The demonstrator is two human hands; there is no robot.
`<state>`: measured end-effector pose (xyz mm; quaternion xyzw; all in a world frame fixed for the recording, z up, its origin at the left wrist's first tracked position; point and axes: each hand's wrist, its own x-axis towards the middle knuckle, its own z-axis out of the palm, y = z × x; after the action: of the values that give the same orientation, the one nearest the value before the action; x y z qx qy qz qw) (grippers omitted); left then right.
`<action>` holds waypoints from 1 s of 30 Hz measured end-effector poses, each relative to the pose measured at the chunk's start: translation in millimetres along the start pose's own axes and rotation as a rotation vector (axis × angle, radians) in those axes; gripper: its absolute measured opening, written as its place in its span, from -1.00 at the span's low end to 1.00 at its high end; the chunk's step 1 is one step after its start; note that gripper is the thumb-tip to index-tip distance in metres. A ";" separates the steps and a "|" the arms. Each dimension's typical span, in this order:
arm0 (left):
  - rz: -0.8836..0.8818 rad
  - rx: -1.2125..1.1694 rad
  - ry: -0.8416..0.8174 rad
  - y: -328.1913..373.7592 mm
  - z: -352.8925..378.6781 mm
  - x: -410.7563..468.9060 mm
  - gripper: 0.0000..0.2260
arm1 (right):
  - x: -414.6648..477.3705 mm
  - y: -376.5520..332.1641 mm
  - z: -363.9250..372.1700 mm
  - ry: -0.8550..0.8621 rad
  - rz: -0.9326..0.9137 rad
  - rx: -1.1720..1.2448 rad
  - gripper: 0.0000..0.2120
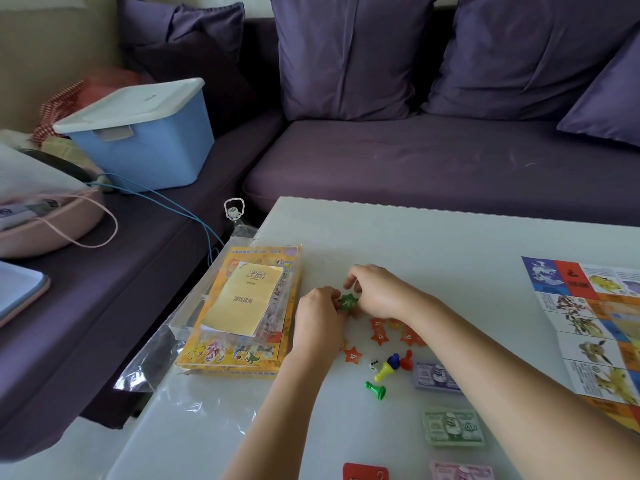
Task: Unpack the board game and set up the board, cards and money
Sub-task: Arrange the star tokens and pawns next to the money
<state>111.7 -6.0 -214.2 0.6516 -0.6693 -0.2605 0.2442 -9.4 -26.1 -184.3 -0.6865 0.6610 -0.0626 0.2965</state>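
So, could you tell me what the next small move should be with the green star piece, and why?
Probably set the green star piece down on the table beside the orange stars. The left hand and right hand both pinch it, while the orange ones already lie loose near the pawns.

green star token (347, 301) | orange star tokens (378, 331) | purple sofa (415, 161) | blue bin (145, 147)
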 end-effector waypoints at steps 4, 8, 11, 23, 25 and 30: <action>-0.054 0.022 -0.004 -2.6 -3.3 0.6 -0.64 | -2.5 1.8 -0.7 0.012 0.028 0.007 -0.56; -0.067 -0.005 0.001 -1.0 -2.5 0.6 -0.67 | -0.9 -1.0 -1.4 0.015 0.069 0.064 -0.59; -0.076 -0.029 0.017 -0.9 -1.7 1.1 -0.70 | 0.7 -0.7 -2.3 0.043 0.131 0.120 -0.67; -0.206 -0.246 -0.041 0.8 -8.3 9.1 -0.76 | 14.8 -8.6 8.9 0.119 0.191 0.090 -0.74; -0.203 -0.217 -0.033 -1.4 -8.3 8.8 -0.78 | 13.7 -6.6 7.1 0.117 0.182 0.106 -0.70; -0.119 -0.080 -0.044 1.7 -11.9 3.7 -0.74 | 10.4 -0.5 5.0 0.166 0.157 0.152 -0.76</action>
<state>118.2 -10.1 -204.3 0.6739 -0.6238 -0.3152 0.2394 -5.3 -34.3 -191.3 -0.6007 0.7284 -0.1455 0.2957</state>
